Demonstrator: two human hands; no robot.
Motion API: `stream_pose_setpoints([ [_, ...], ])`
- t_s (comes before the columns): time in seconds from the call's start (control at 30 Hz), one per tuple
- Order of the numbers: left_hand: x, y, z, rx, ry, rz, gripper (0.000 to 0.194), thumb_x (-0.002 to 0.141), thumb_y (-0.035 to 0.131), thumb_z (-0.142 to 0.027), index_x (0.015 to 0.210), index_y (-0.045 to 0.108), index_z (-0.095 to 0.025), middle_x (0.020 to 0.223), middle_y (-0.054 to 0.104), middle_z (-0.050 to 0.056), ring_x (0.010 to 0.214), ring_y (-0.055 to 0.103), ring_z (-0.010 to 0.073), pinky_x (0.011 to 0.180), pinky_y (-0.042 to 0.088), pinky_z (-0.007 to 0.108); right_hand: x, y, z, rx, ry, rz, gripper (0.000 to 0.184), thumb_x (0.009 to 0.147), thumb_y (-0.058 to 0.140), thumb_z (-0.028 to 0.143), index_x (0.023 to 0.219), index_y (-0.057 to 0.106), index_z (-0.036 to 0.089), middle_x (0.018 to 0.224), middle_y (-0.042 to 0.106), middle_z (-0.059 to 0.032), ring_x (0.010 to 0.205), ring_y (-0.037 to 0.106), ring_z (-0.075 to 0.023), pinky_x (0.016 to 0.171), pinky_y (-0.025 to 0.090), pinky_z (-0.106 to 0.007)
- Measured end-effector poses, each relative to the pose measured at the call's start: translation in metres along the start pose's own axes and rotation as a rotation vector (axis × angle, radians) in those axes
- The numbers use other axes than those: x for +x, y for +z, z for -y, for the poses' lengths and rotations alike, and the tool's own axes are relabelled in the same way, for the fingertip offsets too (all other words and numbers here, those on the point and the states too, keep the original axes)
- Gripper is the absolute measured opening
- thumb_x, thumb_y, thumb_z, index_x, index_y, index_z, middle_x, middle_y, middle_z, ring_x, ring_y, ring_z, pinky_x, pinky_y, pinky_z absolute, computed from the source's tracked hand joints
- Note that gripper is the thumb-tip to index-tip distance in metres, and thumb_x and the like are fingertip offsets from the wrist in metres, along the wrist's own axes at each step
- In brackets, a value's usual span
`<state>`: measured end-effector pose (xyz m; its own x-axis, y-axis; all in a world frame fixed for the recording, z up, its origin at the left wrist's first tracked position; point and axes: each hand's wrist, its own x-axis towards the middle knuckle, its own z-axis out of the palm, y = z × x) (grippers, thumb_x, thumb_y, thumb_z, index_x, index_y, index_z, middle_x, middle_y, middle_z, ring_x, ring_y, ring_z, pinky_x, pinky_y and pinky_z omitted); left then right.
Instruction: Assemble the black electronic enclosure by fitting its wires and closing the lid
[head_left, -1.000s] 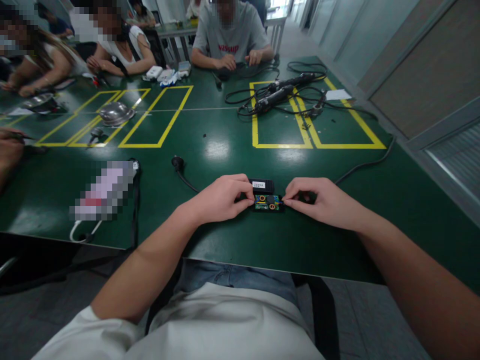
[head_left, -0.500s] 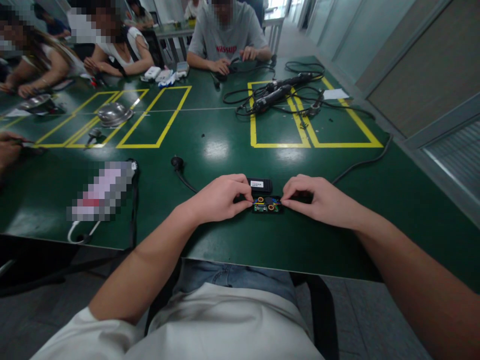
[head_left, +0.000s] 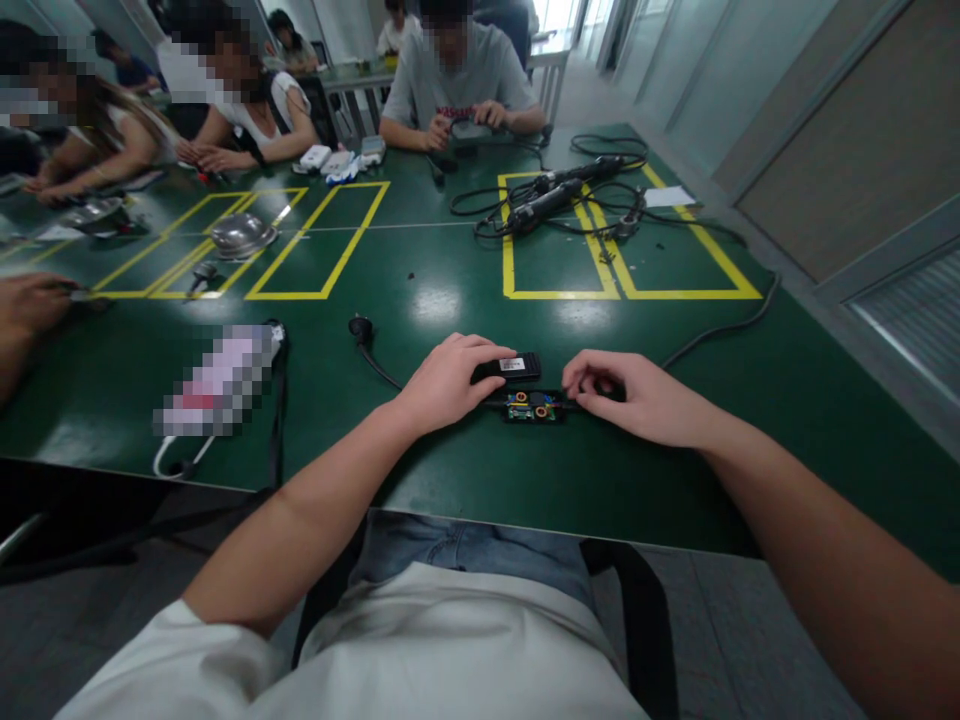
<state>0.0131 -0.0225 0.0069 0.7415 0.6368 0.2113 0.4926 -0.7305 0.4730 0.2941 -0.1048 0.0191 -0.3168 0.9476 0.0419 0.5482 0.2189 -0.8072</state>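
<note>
A small open black case with a green circuit board point(head_left: 533, 406) lies on the green table point(head_left: 450, 460) in front of me. Just behind it is its black cover with a white label point(head_left: 517, 365). My left hand point(head_left: 447, 380) has its fingers closed on the left end of that cover. My right hand point(head_left: 634, 398) rests at the right end of the circuit board case, fingers curled and touching a black cable there. A black cord with a plug point(head_left: 362, 331) runs from the left to the case.
Several other people sit at the far and left sides of the table; one hand point(head_left: 30, 305) is at the left edge. A pixelated object point(head_left: 221, 380) lies left of me. Metal bowls point(head_left: 240, 234), tangled cables and tools point(head_left: 559, 195) lie among yellow floor-tape rectangles.
My left hand left the circuit board's left end and moved up onto the black cover. The right hand stayed at the right end. The camera tilted slightly.
</note>
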Motion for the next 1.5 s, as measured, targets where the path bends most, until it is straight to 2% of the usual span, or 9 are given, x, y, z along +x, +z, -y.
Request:
stream_pose_setpoints([
  [0.2, -0.009, -0.011, -0.013, -0.149, 0.186, -0.104, 0.046, 0.109, 0.066, -0.039, 0.152, 0.071, -0.025, 0.129, 0.076, 0.011, 0.118, 0.068, 0.0275, 0.11, 0.055, 0.047, 0.003, 0.001, -0.007, 0.159, 0.022, 0.004, 0.021, 0.077, 0.068, 0.02, 0.097, 0.064, 0.025, 0.089, 0.072, -0.0024, 0.071, 0.058, -0.018, 0.068, 0.05, -0.033],
  [0.4, -0.01, -0.008, -0.019, -0.078, 0.292, 0.151, 0.037, 0.106, 0.067, -0.029, 0.141, 0.08, -0.025, 0.126, 0.075, 0.012, 0.115, 0.067, 0.027, 0.11, 0.053, 0.045, 0.001, 0.003, -0.006, 0.119, 0.02, 0.007, 0.022, 0.077, 0.067, 0.021, 0.098, 0.064, 0.024, 0.087, 0.071, -0.0023, 0.071, 0.058, -0.0181, 0.066, 0.048, -0.033],
  [0.67, -0.011, -0.009, -0.024, -0.159, 0.197, 0.152, 0.034, 0.107, 0.065, -0.029, 0.138, 0.077, -0.023, 0.123, 0.076, 0.011, 0.113, 0.07, 0.0256, 0.107, 0.055, 0.043, -0.001, 0.001, 0.001, 0.045, 0.007, 0.02, 0.014, 0.078, 0.067, 0.024, 0.093, 0.066, 0.024, 0.089, 0.073, -0.0031, 0.07, 0.056, -0.018, 0.067, 0.049, -0.033],
  [0.77, -0.009, -0.006, -0.022, -0.207, 0.057, 0.041, 0.027, 0.107, 0.064, -0.03, 0.131, 0.071, -0.021, 0.118, 0.077, 0.008, 0.104, 0.07, 0.0239, 0.099, 0.057, 0.042, -0.001, 0.001, 0.004, 0.037, 0.008, 0.022, 0.012, 0.081, 0.069, 0.029, 0.092, 0.066, 0.025, 0.089, 0.073, -0.0032, 0.07, 0.057, -0.018, 0.067, 0.049, -0.033],
  [0.9, -0.006, -0.001, -0.015, -0.052, -0.093, -0.05, 0.012, 0.102, 0.07, -0.027, 0.111, 0.066, -0.021, 0.108, 0.077, 0.007, 0.101, 0.067, 0.0267, 0.092, 0.057, 0.043, -0.002, 0.003, 0.004, -0.001, 0.004, -0.003, 0.017, 0.085, 0.073, 0.039, 0.092, 0.067, 0.025, 0.083, 0.07, -0.0024, 0.07, 0.058, -0.0188, 0.066, 0.049, -0.033],
  [0.97, -0.005, -0.001, -0.013, 0.014, -0.049, -0.028, 0.004, 0.103, 0.068, -0.024, 0.103, 0.066, -0.021, 0.109, 0.077, 0.008, 0.104, 0.067, 0.0274, 0.097, 0.056, 0.046, -0.002, 0.005, 0.003, -0.041, -0.005, -0.004, 0.018, 0.086, 0.074, 0.041, 0.09, 0.068, 0.024, 0.08, 0.069, -0.0018, 0.07, 0.058, -0.0193, 0.066, 0.049, -0.034],
  [1.1, -0.008, -0.008, -0.017, 0.018, 0.104, -0.065, 0.013, 0.106, 0.064, -0.025, 0.097, 0.071, -0.02, 0.121, 0.075, 0.01, 0.109, 0.067, 0.026, 0.102, 0.054, 0.045, -0.001, 0.007, 0.004, -0.102, -0.027, 0.009, 0.013, 0.087, 0.074, 0.038, 0.088, 0.072, 0.025, 0.078, 0.072, -0.0023, 0.069, 0.06, -0.0201, 0.066, 0.05, -0.035],
  [1.27, -0.013, -0.016, -0.022, -0.01, 0.133, 0.125, 0.006, 0.099, 0.074, -0.022, 0.095, 0.072, -0.019, 0.093, 0.07, 0.003, 0.08, 0.065, 0.0181, 0.075, 0.049, 0.031, 0.0, 0.007, 0.008, -0.114, -0.047, 0.007, 0.012, 0.087, 0.072, 0.037, 0.084, 0.074, 0.025, 0.076, 0.073, -0.0024, 0.068, 0.06, -0.02, 0.065, 0.048, -0.035],
  [1.5, -0.011, -0.016, -0.024, -0.034, 0.089, 0.131, 0.013, 0.1, 0.073, -0.02, 0.089, 0.069, -0.019, 0.08, 0.066, 0.0, 0.069, 0.06, 0.0148, 0.071, 0.046, 0.028, -0.001, 0.012, 0.004, -0.147, -0.065, -0.038, 0.01, 0.086, 0.073, 0.034, 0.084, 0.073, 0.024, 0.07, 0.068, -0.0002, 0.066, 0.059, -0.0181, 0.063, 0.046, -0.032],
])
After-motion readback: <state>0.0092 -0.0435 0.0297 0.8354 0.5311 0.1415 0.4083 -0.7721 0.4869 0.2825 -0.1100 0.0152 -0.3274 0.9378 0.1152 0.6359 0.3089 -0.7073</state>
